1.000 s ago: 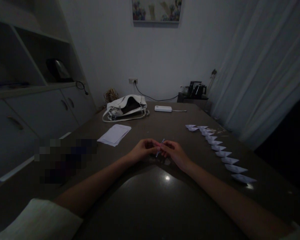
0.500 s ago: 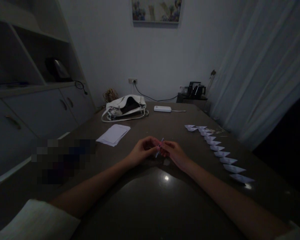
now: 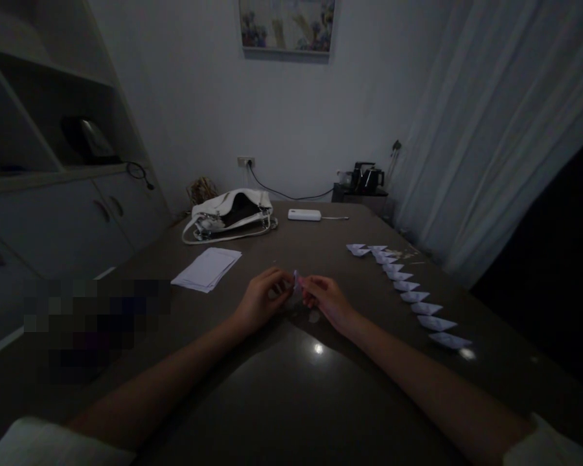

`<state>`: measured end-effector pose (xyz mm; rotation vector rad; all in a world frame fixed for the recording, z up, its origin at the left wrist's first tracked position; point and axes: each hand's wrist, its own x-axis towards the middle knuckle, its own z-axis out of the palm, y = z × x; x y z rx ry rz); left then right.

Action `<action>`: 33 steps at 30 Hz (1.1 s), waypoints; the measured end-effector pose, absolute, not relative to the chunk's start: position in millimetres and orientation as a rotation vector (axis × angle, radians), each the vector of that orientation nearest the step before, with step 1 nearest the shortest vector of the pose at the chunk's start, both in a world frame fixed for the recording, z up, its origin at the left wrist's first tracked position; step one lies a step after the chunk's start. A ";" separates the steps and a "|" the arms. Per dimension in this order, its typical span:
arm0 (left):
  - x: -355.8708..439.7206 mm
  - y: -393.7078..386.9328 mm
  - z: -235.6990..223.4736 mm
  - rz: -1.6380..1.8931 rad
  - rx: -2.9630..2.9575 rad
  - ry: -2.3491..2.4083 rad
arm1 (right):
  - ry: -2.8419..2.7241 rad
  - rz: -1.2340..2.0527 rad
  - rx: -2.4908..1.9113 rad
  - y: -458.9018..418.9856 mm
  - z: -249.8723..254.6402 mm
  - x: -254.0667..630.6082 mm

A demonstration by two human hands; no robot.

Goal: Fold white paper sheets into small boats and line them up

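Note:
Both my hands meet over the middle of the dark table (image 3: 291,388). My left hand (image 3: 261,301) and my right hand (image 3: 326,299) pinch a small folded piece of white paper (image 3: 296,283) between their fingertips, held just above the tabletop. The room is dim and the paper's shape is hard to make out. A row of several folded white paper boats (image 3: 408,291) lies to the right of my right hand. A small stack of white paper sheets (image 3: 206,268) lies to the left, beyond my left hand.
A white handbag (image 3: 228,213) and a white power bank (image 3: 304,215) with its cable sit at the table's far end. Cabinets and shelves (image 3: 53,194) stand at the left, a curtain (image 3: 490,142) at the right. A kettle (image 3: 364,178) sits on a side stand by the wall.
The view has shifted to the right and down a little, so everything sits further left. The paper between my fingers looks shorter and more upright than before. My hands stay together.

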<state>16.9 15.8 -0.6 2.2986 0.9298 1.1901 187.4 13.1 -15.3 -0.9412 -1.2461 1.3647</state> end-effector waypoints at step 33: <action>4.9 24.6 -3.1 1.175 2.563 0.901 | -1.292 1.552 -0.847 12.9 -15.5 192.9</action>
